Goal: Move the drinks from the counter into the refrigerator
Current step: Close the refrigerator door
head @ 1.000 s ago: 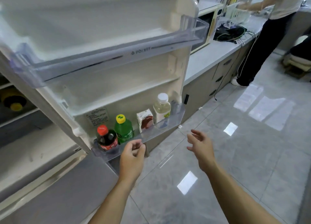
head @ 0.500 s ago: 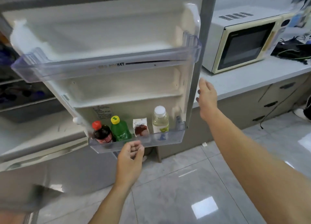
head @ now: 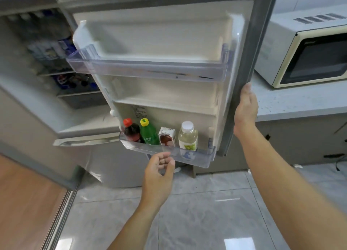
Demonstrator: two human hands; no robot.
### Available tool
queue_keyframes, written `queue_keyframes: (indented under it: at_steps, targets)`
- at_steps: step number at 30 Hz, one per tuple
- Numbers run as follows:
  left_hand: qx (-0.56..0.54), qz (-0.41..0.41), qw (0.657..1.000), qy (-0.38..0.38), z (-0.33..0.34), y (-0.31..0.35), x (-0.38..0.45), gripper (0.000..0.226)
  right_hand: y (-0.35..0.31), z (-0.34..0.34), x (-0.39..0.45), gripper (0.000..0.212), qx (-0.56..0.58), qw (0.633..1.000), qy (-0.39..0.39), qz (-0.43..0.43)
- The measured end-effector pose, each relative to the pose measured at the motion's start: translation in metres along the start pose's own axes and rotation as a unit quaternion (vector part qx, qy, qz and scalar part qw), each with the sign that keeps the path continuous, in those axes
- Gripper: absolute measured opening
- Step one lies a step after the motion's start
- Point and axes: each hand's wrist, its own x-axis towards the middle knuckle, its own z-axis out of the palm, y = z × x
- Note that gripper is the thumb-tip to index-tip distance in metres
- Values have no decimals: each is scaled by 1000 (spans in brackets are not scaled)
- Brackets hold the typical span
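Note:
The refrigerator door stands open toward me. Its lowest clear door shelf holds a cola bottle with a red cap, a green bottle with a yellow cap, a small carton and a clear bottle with a white cap, all upright in a row. My left hand hovers just below and in front of that shelf, fingers loosely curled, holding nothing. My right hand lies on the door's grey outer edge and grips it.
An empty clear upper door shelf juts out above. Blurred bottles fill the refrigerator's inner shelves at left. A cream microwave sits on the speckled counter at right, cabinets beneath. Tiled floor lies below, a wooden surface at lower left.
My right hand rose from in front of me to the door's outer edge and took hold of it. The view swung left toward the refrigerator. My left hand stayed below the shelf.

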Motion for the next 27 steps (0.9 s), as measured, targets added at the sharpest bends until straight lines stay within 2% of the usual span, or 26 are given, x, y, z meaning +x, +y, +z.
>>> queue_keyframes:
  at_steps: [2,5,8,11,15,19,22,27]
  targets:
    - [2,26,1000,-13,1,4,-10,19,3,-3,-22,39,-5,999,9,-42]
    - [14,75,997,-32,-1,9,-24,29,7,-9,-62,31,-18,992,14,-124]
    - [34,127,990,-50,-12,9,-41,28,11,-10,-110,34,-18,981,6,-195]
    - [51,198,977,-53,-36,7,-64,23,16,-3,-165,49,5,971,-25,-239]
    - [63,290,955,-3,-84,-3,-89,19,12,26,-239,49,24,960,-104,-258]
    - [47,278,956,77,-147,-22,-109,30,14,71,-308,51,25,945,-152,-290]
    - [34,265,958,101,-195,-31,-118,37,18,111,-354,54,7,935,-178,-306]
    - [35,255,952,164,-270,-35,-116,52,24,177,-410,45,-55,920,-250,-295]
